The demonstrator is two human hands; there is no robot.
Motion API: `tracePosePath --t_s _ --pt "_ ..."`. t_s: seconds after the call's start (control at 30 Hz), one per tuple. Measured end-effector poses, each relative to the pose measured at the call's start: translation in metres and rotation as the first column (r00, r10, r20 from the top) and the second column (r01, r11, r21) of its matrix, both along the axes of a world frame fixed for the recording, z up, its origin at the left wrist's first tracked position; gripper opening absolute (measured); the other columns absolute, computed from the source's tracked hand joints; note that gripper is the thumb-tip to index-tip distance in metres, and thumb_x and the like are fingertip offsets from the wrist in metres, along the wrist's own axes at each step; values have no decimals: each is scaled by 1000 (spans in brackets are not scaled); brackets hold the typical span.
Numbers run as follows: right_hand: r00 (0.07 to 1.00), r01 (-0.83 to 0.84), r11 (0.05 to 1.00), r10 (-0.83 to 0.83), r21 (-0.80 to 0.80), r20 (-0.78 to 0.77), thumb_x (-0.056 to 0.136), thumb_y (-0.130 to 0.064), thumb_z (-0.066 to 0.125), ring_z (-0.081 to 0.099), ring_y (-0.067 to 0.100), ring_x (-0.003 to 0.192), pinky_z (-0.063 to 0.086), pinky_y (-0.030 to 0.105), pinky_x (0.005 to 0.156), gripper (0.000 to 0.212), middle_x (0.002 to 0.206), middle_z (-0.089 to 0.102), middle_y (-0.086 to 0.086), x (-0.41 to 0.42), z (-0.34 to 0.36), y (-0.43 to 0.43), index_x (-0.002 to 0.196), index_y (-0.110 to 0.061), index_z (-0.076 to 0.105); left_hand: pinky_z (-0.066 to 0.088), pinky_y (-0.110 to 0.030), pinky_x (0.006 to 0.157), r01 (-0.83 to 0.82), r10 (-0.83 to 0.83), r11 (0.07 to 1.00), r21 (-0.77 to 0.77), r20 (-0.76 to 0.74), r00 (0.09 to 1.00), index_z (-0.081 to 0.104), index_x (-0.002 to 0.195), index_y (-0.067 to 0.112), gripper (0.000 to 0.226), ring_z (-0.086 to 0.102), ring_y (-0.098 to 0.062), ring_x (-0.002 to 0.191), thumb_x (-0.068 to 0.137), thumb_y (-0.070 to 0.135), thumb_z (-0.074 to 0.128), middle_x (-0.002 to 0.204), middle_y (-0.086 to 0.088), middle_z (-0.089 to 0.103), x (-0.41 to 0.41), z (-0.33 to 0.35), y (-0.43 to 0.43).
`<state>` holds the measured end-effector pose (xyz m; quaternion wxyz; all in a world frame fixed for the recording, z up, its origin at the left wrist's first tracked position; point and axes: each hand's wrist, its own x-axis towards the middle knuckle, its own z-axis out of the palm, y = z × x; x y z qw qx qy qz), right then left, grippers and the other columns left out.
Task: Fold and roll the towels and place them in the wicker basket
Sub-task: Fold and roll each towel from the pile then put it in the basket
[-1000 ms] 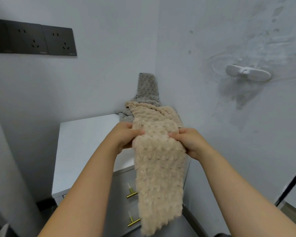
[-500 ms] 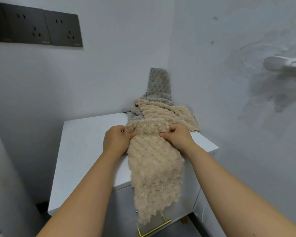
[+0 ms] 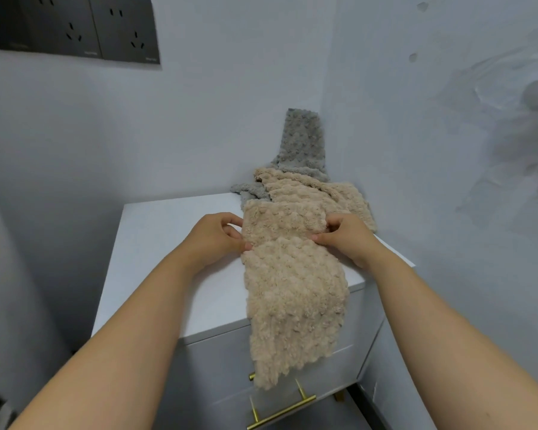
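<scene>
A long beige fluffy towel [image 3: 292, 290] lies across the white cabinet top [image 3: 168, 243], its near end hanging over the front edge. My left hand [image 3: 215, 237] pinches the towel's left edge and my right hand [image 3: 345, 237] pinches its right edge, at a fold across the strip. A grey dotted towel [image 3: 302, 144] lies under the beige one at the back and leans up into the wall corner. No wicker basket is in view.
The cabinet stands in a corner between two pale walls. Gold drawer handles [image 3: 280, 411] stick out below the hanging towel. Dark wall sockets [image 3: 72, 26] sit high on the left wall.
Both hands have lowered the beige towel from mid-air onto the cabinet top and moved it forward. The view has tilted down and shifted closer.
</scene>
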<state>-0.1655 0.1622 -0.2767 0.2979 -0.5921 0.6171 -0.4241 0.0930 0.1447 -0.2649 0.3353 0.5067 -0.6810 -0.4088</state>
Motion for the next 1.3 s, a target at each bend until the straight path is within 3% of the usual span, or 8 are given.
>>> tracePosePath --t_s 0.13,0.3,0.4,0.7,0.83,1.03,1.17,1.3 --pt "999 -45 998 45 32 -2 73 4 76 52 22 76 52 38 79 27 79 56 13 -8 -1 -3 84 17 55 43 -18 71 -61 59 997 -44 -39 997 64 92 18 27 63 -6 68 74 3 79 71 -1 70 -2 -5 -1" --pt "998 -15 1000 16 -10 68 72 10 74 57 24 80 52 43 85 24 83 60 27 -4 -1 1 92 16 62 44 -20 68 -113 115 987 -115 5 993 67 81 12 14 60 -5 60 76 1 75 64 0 67 -4 -10 -4" --pt "992 -55 998 56 -14 110 73 16 69 63 24 83 54 36 85 20 87 67 17 -5 2 6 79 -4 70 42 -10 60 -88 92 986 -142 26 995 69 75 10 12 58 1 54 76 -2 71 56 7 64 -2 -11 -5" --pt "979 -162 987 157 24 129 83 13 57 62 16 89 49 15 80 27 89 69 8 -6 10 13 74 -8 71 45 -28 78 -34 66 984 -177 176 982 73 75 19 21 60 -17 87 82 3 61 91 -1 71 2 -16 -13" --pt "979 -165 985 156 57 133 89 -1 54 61 25 100 47 32 98 25 97 70 15 -6 12 13 74 -7 73 42 -32 90 -4 15 997 -82 142 990 73 85 8 32 58 -12 96 90 24 47 97 7 67 -2 -9 -10" --pt "973 -155 976 178 154 -148 67 -56 74 62 12 99 43 34 97 39 94 71 -3 -3 17 15 77 -18 74 28 -28 56 37 13 992 -120 391 920 43 61 16 50 38 -14 57 83 58 60 57 4 40 -14 5 -2" --pt "915 -220 944 287 247 -282 61 -45 82 55 11 75 44 29 78 36 77 63 -3 -3 27 19 78 -17 67 36 -25 63 120 -10 979 -167 548 837 60 85 21 29 49 -10 82 77 46 73 90 7 55 -7 5 -5" --pt "813 -164 932 312 322 -492 72 -34 81 46 7 78 38 24 72 35 83 54 -8 1 36 22 95 -18 60 35 -24 90 189 -83 975 -118 594 800 57 119 29 44 47 -14 119 80 43 71 128 5 50 -3 7 -5"
